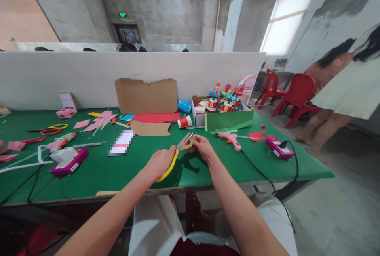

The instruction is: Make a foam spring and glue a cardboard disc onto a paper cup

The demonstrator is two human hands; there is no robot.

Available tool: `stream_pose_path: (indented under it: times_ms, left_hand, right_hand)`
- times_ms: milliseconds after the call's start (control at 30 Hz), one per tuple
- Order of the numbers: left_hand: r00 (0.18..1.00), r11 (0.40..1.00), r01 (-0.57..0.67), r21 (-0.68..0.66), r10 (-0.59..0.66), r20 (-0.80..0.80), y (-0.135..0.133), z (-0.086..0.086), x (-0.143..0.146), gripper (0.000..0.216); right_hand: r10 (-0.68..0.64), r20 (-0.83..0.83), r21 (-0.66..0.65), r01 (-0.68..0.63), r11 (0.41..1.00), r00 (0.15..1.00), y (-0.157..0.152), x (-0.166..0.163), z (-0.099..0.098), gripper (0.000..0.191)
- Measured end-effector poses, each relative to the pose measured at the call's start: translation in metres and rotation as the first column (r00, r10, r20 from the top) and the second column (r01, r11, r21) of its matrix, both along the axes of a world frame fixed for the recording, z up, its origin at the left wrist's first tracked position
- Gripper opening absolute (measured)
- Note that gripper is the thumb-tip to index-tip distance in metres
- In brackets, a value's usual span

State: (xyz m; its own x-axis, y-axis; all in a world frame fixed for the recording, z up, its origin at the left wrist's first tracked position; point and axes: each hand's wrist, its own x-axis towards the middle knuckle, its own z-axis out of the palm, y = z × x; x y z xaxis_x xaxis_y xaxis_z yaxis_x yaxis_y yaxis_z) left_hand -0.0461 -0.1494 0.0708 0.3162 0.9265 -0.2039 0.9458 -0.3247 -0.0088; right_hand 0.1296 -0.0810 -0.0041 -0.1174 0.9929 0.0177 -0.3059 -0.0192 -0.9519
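My left hand point(162, 163) is closed round the yellow handles of a pair of scissors point(170, 167), whose blades point up and to the right. Between the blades lies the edge of a small piece of brown cardboard point(186, 145) with a curved outline. My right hand point(202, 147) pinches that piece from its right side, above the green tabletop. Just beyond the hands, a red and white paper cup point(184, 121) rests on its side. A larger brown cardboard strip point(151, 128) lies flat to the left of the cup.
A box point(228, 121) of paper-cup figures stands behind on the right. A pink glue gun point(231, 139) and a purple power strip point(279, 148) with cords lie to the right. Leftward are a phone point(121, 142), pink paper point(102, 119) and another purple power strip point(69, 163). A white partition point(89, 77) runs behind.
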Motion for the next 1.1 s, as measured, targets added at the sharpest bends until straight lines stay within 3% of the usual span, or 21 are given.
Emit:
stream_pose_path:
  times_ms: [267, 633, 1100]
  left_hand:
    - [1.000, 1.000, 0.004, 0.003, -0.004, 0.029, -0.002, -0.001, -0.002, 0.025]
    - [0.998, 0.999, -0.031, 0.035, 0.029, 0.050, -0.001, -0.009, 0.004, 0.025]
    - [0.999, 0.999, -0.032, 0.022, 0.031, 0.033, -0.004, -0.010, 0.005, 0.026]
  right_hand:
    - [-0.072, -0.096, -0.072, 0.065, 0.995, 0.993, 0.001, 0.000, 0.001, 0.040]
    - [-0.003, -0.137, -0.068, -0.006, 0.998, 0.991, 0.002, -0.002, -0.002, 0.046]
    - [-0.022, -0.087, -0.059, 0.016, 0.998, 0.996, 0.001, -0.001, 0.000, 0.043]
